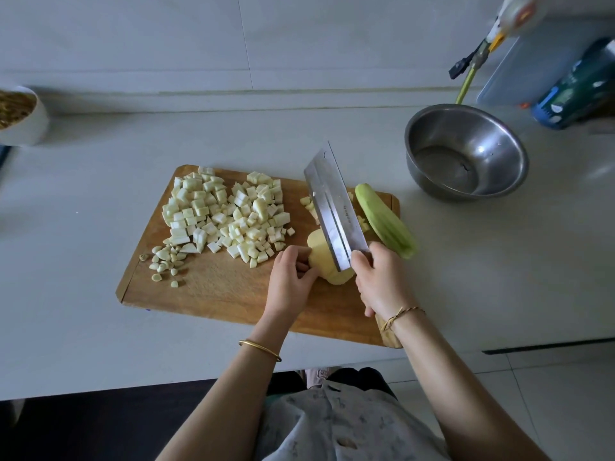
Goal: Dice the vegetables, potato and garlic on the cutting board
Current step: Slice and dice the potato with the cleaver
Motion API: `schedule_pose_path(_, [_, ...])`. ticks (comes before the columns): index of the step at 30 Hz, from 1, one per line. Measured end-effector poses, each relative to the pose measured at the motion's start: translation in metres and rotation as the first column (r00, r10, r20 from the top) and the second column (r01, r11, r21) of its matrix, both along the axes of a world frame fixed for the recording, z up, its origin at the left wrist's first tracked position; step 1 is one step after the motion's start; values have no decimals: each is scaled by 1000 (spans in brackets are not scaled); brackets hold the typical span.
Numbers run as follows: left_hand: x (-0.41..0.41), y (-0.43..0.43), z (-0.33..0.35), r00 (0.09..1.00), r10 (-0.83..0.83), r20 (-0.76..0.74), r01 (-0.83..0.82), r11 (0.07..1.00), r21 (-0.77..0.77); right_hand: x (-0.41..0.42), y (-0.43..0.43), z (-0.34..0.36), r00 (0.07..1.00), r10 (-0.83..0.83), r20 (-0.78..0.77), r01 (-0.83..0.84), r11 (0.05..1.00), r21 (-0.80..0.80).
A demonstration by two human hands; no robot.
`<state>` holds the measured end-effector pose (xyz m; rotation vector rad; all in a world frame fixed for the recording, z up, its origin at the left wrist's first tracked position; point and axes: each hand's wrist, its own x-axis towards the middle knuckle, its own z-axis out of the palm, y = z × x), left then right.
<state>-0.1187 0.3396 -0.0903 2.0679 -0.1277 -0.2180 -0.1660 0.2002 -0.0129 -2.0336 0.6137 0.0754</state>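
A wooden cutting board (213, 287) lies on the counter. My left hand (291, 281) holds a peeled yellow potato (321, 252) at the board's right part. My right hand (382, 284) grips the handle of a cleaver (336, 211), whose blade rests in the potato. A heap of pale diced vegetable (226, 214) covers the board's far left. Chopped garlic pieces (164, 261) lie near the left edge. A few small potato cubes (307, 202) sit beyond the blade. A peeled light-green vegetable (386, 221) lies on the board's right edge.
A steel bowl (466, 151) stands on the counter at the right rear. A white bowl of food (20, 114) sits at the far left. Bottles and a packet (572, 91) crowd the right rear corner. The counter's front edge is close to my body.
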Motion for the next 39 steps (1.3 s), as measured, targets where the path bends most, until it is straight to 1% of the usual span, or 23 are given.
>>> schedule_pose_path(3, [0,-1,0,1000,13,6,-13,999,30,-4,-3,-1,1000,3,-15,-3,1000,9])
schedule_pose_path(10, [1,-2,0,1000,19,-1,-19,999,46,-11,-4,-2,999,11,-43,-8,998,70])
schedule_pose_path(20, [0,-4,0,998,56,25,-57,997,52,-5,-5,1,992,49,-113,-38,994,102])
schedule_pose_path(24, [-1,-5,0,996,80,26,-82,996,46,-1,-4,3,990,40,-133,-19,988,154])
schedule_pose_path(32, [-3,-5,1,993,111,32,-111,994,18,4,-2,2,987,75,-145,-53,987,151])
schedule_pose_path(37, [-4,-3,1,993,116,28,-116,993,-3,9,2,-4,988,78,-137,-65,993,97])
schedule_pose_path(39, [-4,-3,1,993,113,36,-113,994,-10,9,3,-6,987,75,-141,-62,993,97])
